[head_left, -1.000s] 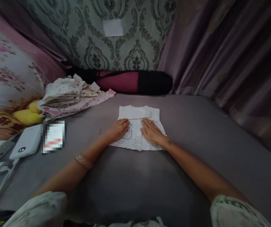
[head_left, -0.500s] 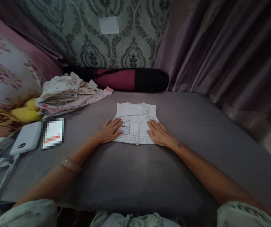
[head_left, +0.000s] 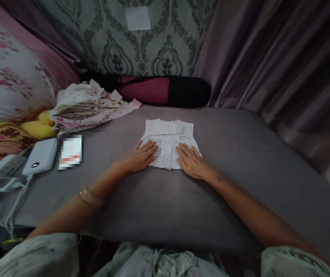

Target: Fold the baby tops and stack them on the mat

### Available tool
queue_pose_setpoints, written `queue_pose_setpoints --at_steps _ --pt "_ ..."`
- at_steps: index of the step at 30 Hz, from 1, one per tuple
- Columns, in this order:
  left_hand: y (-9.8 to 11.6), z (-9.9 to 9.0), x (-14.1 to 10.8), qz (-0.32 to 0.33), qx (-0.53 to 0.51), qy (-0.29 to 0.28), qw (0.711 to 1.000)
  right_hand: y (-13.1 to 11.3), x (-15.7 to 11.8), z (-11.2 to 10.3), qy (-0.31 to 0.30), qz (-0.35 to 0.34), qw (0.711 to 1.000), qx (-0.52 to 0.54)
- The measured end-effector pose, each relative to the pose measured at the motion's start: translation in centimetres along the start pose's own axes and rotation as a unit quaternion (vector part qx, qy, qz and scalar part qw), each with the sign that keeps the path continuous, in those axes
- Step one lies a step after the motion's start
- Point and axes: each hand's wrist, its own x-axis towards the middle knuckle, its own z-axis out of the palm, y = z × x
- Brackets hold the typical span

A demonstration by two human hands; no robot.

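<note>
A small white garment (head_left: pixel 169 129) with a printed bear and lines of text lies on the grey sheet, its sleeves folded across the upper part. My left hand (head_left: pixel 142 156) rests flat on its lower left part, fingers spread over the bear print. On the lower right part lies my right hand (head_left: pixel 192 161), palm down with the fingers apart. Neither hand grasps the fabric.
Grey-covered surface (head_left: pixel 234 154); a pile of patterned clothes (head_left: pixel 87 102) at back left; a black and dark red roll (head_left: pixel 153 91) along the wall. At left are a white power bank (head_left: pixel 41 156), a power strip (head_left: pixel 2 169), cables and a yellow plush (head_left: pixel 39 129).
The view has shifted, so the surroundings appear higher and slightly to the right. Both hands have slid a little inward on the garment, now covering more of the bear print.
</note>
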Motion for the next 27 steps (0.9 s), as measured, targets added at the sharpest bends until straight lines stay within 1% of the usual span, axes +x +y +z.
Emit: queue_pose_setpoints --at_steps 3,6,10,14,17,21,24,27 --pt "2.5 -0.2 -0.4 0.060 -0.032 -0.021 0.997 -2.6 -0.8 -0.1 -0.011 -0.058 0.998 0.027" --pt "3.8 0.1 -0.9 0.071 -0.054 -0.036 0.995 -4.1 -1.3 0.3 -0.020 -0.082 0.996 0.036" --pt "4.0 0.4 -1.1 0.071 -0.059 -0.029 0.995 -4.2 -1.4 0.6 -0.024 -0.080 0.996 0.044" --pt "3.5 0.3 -1.0 0.082 -0.067 -0.014 0.994 -3.9 -1.3 0.2 -0.034 -0.084 0.994 0.068" --pt "2.9 -0.2 -1.1 0.097 -0.079 0.018 0.992 -3.0 -1.5 -0.4 -0.030 -0.096 0.991 0.093" --pt "1.2 -1.1 -2.3 0.089 -0.088 0.054 0.991 -0.5 -2.7 -1.3 0.042 -0.096 0.992 0.076" --pt "-0.5 -1.5 -3.5 0.075 -0.071 0.056 0.993 1.8 -4.2 -1.9 0.070 -0.085 0.993 0.040" --pt "-1.8 -1.8 -4.6 0.074 -0.053 0.054 0.994 3.5 -5.4 -2.2 0.063 -0.082 0.994 0.020"
